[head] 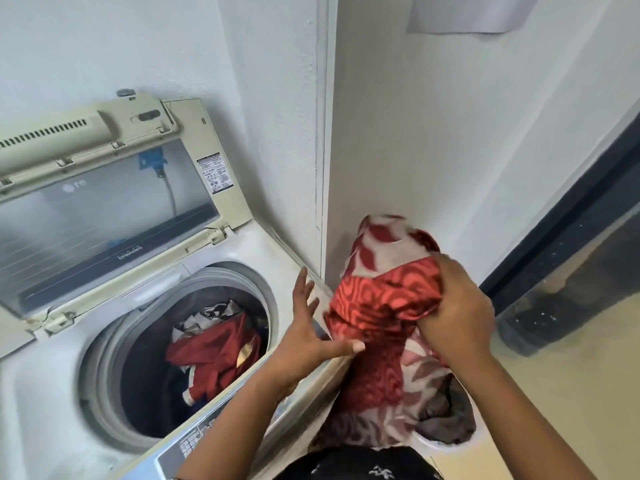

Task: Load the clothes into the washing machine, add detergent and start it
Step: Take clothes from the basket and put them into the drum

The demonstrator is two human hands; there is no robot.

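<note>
Right hand (453, 306) gripped red patterned cloth (384, 306), bunched; left hand (311, 327) spread wide, thumb touching fabric. Soft, light, floppy: best gathered in bundle before drum (180, 348).

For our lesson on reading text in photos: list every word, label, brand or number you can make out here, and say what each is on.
"LG" logo, seen mirrored and faint, on the raised cream washing machine lid with glass window.
Small mirrored word on the lid's dark lower band: too blurred to read.
White warning sticker on the lid frame: print too small.
Grey control panel button labels: blurred, unreadable.
</note>
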